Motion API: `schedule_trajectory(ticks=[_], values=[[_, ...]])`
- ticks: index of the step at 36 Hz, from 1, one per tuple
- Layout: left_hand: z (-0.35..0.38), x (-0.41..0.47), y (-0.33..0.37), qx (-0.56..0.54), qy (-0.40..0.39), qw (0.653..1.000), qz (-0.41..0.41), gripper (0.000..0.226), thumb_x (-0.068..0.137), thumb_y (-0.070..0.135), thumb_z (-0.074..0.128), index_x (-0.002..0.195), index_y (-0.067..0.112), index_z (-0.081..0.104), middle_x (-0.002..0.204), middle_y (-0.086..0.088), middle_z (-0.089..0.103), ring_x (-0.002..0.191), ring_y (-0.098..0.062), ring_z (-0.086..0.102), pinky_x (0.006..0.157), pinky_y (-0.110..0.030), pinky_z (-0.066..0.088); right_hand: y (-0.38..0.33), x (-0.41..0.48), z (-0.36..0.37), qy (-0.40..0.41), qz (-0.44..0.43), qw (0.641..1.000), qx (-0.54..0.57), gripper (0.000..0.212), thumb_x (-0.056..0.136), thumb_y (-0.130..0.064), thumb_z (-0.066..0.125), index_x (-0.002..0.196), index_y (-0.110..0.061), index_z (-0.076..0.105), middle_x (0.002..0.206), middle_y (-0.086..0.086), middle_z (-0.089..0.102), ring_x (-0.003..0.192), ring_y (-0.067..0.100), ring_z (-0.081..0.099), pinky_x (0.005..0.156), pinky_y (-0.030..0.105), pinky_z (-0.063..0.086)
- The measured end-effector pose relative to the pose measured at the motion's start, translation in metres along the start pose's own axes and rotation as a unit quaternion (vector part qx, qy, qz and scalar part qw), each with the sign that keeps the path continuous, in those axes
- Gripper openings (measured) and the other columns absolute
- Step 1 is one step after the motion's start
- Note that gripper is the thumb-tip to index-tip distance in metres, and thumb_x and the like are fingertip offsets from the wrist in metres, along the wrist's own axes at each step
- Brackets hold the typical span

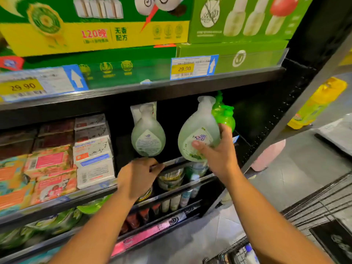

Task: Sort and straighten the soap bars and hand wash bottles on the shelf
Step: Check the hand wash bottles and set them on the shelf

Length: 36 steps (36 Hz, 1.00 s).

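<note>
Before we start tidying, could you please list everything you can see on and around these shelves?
left bottle: one, pale green, middle shelf, upright
right bottle: one, pale green, held at the same shelf's front
green bottle: one, bright green, behind right bottle
soap bars: several stacks, white, dark red, orange-pink, left on middle shelf
boxes: several, green and yellow, top shelf
price tags: two, yellow and white, top shelf edge
tubs: a few, pale, next shelf down
tubes: a row, mixed colours, lower still
yellow bottles: count unclear, far right
wire basket: one, dark, bottom right
left grip: at shelf edge under left bottle
right grip: holds right bottle
</note>
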State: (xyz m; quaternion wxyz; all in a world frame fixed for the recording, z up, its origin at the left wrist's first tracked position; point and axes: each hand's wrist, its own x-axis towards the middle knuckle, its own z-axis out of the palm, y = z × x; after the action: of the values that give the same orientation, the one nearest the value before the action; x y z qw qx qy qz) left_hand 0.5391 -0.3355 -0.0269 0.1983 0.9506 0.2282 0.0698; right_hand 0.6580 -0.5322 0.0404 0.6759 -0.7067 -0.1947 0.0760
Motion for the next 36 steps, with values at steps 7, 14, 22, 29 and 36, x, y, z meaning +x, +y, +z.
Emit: schedule_trajectory(ticks=[7,14,22,29,36], values=[[-0.005,0.01,0.004,-0.027,-0.052,0.994,-0.095,0.043,0.086,0.073,0.053,0.083,0.034,0.07,0.075,0.009,0.068,0.077,-0.017,0.064,0.065,-0.031,0.053,0.036,0.076,0.022,-0.009,-0.016,0.996,-0.082,0.068,0.072,-0.015,0.09,0.118,-0.025,0.04,0.11,0.003,0.06,0.097,0.01,0.063,0.086,0.025,0.054],[-0.001,0.013,0.002,-0.072,-0.054,0.987,-0.131,0.039,0.082,0.072,0.059,0.073,0.036,0.07,0.068,0.011,0.067,0.072,-0.008,0.063,0.073,-0.029,0.051,0.075,0.12,0.041,-0.032,-0.004,0.994,-0.108,0.066,0.053,-0.048,0.09,0.099,-0.05,0.043,0.114,0.009,0.059,0.107,0.03,0.062,0.089,0.056,0.054],[0.001,0.014,-0.001,-0.107,-0.061,0.984,-0.132,0.041,0.081,0.074,0.059,0.073,0.035,0.068,0.059,0.009,0.062,0.067,-0.011,0.063,0.073,-0.033,0.051,0.079,0.161,0.044,-0.039,-0.015,0.967,-0.251,0.069,0.072,-0.031,0.088,0.127,-0.01,0.051,0.122,0.013,0.054,0.106,0.027,0.053,0.086,0.03,0.042],[0.005,0.017,-0.006,-0.151,-0.062,0.98,-0.113,0.037,0.08,0.071,0.063,0.067,0.036,0.067,0.05,0.014,0.052,0.056,-0.01,0.05,0.063,-0.031,0.039,0.062,0.173,0.049,-0.064,-0.039,0.934,-0.349,0.086,0.086,-0.029,0.076,0.153,-0.002,0.03,0.141,0.024,0.049,0.127,0.036,0.049,0.101,0.03,0.036],[0.006,0.017,-0.009,-0.149,-0.061,0.981,-0.111,0.043,0.08,0.073,0.061,0.075,0.032,0.07,0.06,0.006,0.062,0.064,-0.014,0.06,0.067,-0.031,0.045,0.076,0.083,-0.004,0.16,-0.161,0.915,-0.334,0.046,0.079,-0.025,0.078,0.118,-0.006,0.062,0.118,0.02,0.057,0.112,0.037,0.049,0.097,0.045,0.043]])
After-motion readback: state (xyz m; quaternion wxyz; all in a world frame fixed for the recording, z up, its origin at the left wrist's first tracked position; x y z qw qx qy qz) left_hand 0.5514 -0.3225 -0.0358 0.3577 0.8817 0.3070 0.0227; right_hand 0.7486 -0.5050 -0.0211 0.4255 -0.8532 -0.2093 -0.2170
